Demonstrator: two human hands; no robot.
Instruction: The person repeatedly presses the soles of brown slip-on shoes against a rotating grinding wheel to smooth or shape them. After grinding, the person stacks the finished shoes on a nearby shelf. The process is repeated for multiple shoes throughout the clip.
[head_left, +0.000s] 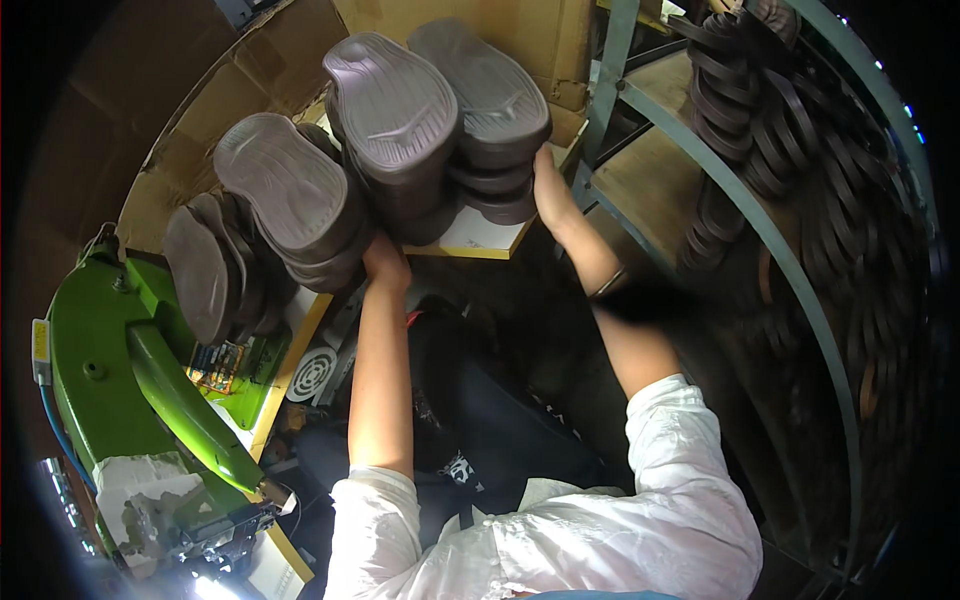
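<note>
Soles (430, 120) are stacking high between both hands, left hand (385, 265) propping underneath, right hand (552, 190) pressing the side above the counter (480, 240); squeezed loosely, the leaning stack is risking toppling.

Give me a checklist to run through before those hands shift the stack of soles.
1. Left hand under the sole stack: ok, pressed to its lower edge.
2. Right hand bracing the stack's right side: ok.
3. Stack squared up: not ok, soles fan out unevenly.
4. Neighbouring soles apart from the stack: not ok, they touch.
5. Board below fully supporting the stack: cannot tell.
6. Green machine away from both arms: ok.
</note>
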